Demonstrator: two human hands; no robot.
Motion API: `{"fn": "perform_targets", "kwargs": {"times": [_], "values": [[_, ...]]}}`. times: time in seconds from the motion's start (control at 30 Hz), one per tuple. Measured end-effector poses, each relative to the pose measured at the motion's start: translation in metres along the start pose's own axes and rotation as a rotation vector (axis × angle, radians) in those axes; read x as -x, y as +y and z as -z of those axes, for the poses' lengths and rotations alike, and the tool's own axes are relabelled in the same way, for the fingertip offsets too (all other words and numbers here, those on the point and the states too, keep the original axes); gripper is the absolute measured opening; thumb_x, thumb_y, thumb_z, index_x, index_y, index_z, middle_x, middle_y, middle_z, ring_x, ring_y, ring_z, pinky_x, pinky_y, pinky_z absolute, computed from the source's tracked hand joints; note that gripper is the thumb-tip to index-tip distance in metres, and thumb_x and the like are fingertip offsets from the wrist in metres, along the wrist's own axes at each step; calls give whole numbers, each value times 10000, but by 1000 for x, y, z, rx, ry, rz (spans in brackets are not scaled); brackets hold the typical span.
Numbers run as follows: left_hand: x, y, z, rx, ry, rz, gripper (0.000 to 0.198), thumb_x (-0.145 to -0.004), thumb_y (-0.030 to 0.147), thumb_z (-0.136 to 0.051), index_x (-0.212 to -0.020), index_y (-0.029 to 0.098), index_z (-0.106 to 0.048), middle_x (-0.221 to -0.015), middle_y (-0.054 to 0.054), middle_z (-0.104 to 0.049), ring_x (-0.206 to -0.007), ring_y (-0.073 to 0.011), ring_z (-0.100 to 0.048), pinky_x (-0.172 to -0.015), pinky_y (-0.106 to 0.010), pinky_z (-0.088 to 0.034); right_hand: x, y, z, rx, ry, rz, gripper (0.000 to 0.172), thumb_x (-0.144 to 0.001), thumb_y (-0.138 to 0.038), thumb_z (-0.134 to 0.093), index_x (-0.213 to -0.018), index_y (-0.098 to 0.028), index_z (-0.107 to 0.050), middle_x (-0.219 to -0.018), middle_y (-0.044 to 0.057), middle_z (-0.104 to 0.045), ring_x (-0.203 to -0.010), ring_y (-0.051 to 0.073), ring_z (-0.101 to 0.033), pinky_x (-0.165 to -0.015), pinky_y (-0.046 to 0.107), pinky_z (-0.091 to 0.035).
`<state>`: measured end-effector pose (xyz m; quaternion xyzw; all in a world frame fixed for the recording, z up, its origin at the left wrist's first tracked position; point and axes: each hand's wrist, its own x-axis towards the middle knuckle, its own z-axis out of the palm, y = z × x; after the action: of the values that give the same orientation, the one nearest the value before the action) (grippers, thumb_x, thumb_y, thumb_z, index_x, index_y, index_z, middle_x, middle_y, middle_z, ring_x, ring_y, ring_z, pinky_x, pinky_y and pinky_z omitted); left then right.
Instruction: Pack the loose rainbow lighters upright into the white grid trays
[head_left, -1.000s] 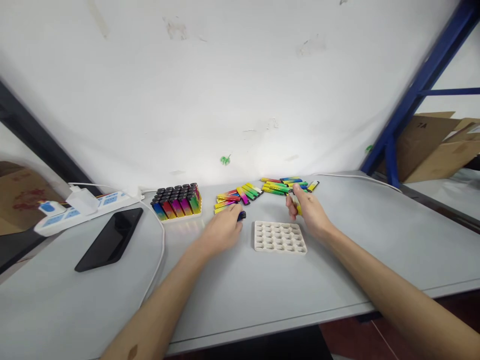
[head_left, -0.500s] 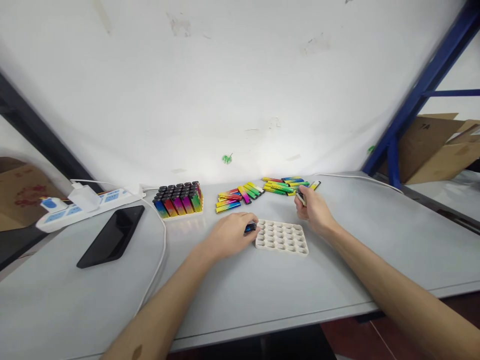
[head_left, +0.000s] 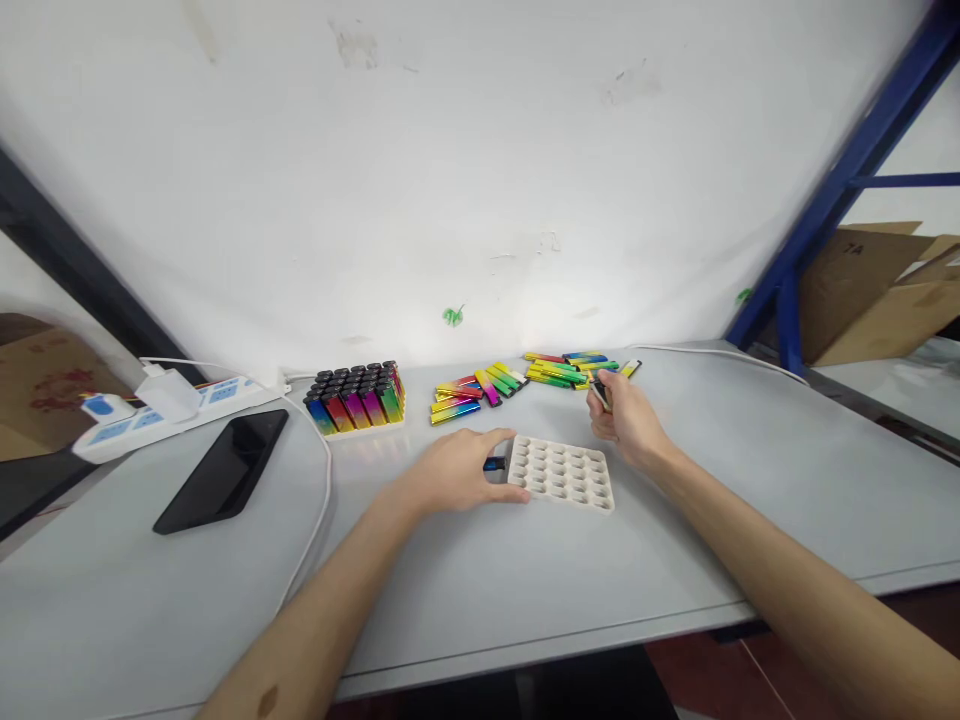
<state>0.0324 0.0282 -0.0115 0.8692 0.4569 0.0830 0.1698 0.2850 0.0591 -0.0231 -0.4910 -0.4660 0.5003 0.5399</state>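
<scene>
A scuffed white wall (head_left: 480, 150) backs the grey table (head_left: 787, 450).

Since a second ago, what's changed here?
The left hand, blue lighter still in it, moved right to the white tray, thumb and finger spreading at its left end; the tray turned slightly. The right hand still holds a lighter. Smartphone and filled rack stayed put.

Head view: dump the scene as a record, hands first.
left hand: spread at white tray's left end; blue-black lighter partly under it, grip unclear
right hand: closed on a dark-ended lighter
white tray: between the hands, holes up
upright lighters: packed in rows
loose lighters: two groups near the wall
phone: flat, left of upright lighters
</scene>
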Motion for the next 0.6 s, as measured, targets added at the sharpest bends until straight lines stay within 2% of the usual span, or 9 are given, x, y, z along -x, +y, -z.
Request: {"fn": "perform_targets", "kwargs": {"times": [0.07, 0.13, 0.23, 0.37, 0.47, 0.53, 0.6], "values": [[0, 0, -1, -24, -1, 7, 870, -708, 761, -606, -1416, 274, -469, -1174, -95, -698, -1045, -303, -663, -842, -344, -494, 2, 2, -2, 18, -43, 16, 539, -905, -579, -405, -515, -208, -403, -450, -75, -162, -411, 75, -114, -422, 249, -121], [0, 0, -2, -41, -1, 14, 856, -703, 771, -600, -1402, 292, -479, -1130, -90, -711, -1028, -306, -666, -827, -349, -491, 4, 2, -4, 47, -92, 61, 540, -911, -628, -380, -596, -203, -490, -475, -65, -227, -419, 88, -188, -429, 250, -189], [1, 4, -2, -51, 2, 17, 851, -667, 799, -604, -1360, 316, -501, -1043, -77, -723, -981, -306, -673, -792, -353, -486, 10, -2, -9, 171, -145, 179, 470, -923, -602, -428, -735, -197, -576, -585, -24, -437, -536, 112, -408, -534, 254, -346], [1, 9, -3, -75, -3, 9, 923, -630, 833, -597, -1386, 319, -470, -1043, -76, -721, -983, -321, -668, -776, -359, -476, 19, -9, -12, 321, -275, 214, 322, -892, -528, -568, -889, -206, -571, -788, -2, -646, -616, 107, -473, -626, 258, -388], [2, 11, -3, -92, -1, -4, 937, -658, 832, -571, -1443, 344, -415, -1097, -68, -717, -1014, -328, -660, -781, -361, -472, 22, -9, -16, 273, -356, 201, 317, -875, -495, -612, -1007, -222, -519, -860, 20, -706, -712, 136, -570, -710, 284, -439], [2, 12, -3, -94, 1, -15, 897, -675, 823, -564, -1424, 343, -445, -1105, -63, -717, -1009, -326, -659, -780, -357, -468, 23, -7, -20, 237, -358, 225, 324, -854, -469, -650, -1009, -221, -508, -882, 35, -707, -816, 164, -614, -754, 303, -467], [2, 14, -2, -92, 2, -12, 871, -666, 818, -578, -1377, 322, -498, -1060, -64, -724, -972, -321, -666, -760, -346, -464, 23, -3, -24, 230, -333, 267, 333, -823, -450, -690, -992, -218, -521, -879, 34, -686, -827, 173, -623, -755, 314, -487]]}}
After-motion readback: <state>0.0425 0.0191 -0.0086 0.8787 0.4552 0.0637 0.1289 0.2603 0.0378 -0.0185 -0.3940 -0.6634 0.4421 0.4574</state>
